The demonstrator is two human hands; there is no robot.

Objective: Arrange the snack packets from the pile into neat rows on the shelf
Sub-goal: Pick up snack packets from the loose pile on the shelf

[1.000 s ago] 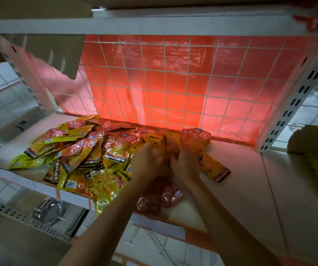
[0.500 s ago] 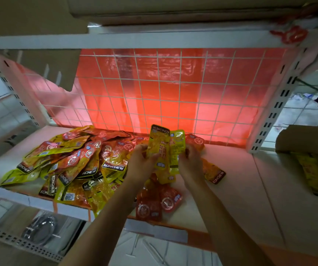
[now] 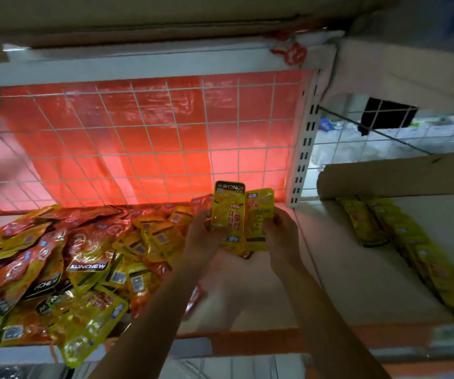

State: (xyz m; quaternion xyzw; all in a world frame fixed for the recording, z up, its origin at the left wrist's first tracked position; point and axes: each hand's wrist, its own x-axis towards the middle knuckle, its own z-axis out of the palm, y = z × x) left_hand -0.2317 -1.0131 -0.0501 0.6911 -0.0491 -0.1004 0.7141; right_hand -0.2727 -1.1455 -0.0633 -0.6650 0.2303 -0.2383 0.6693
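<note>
The pile (image 3: 83, 263) of snack packets covers the left part of the shelf (image 3: 330, 283), from the back edge to the front edge. The packets are flat glossy pouches, yellow and orange-red, many with a black band that says KONCHEW. They lie in disorder, one over another, and a few hang over the front edge. The held packets (image 3: 228, 214) are yellow and stand upright side by side, touching, lifted off the shelf near its back edge, just right of the pile. On the right part of the shelf a row of yellow packets (image 3: 412, 255) lies overlapping, from the back toward the front edge.
</note>
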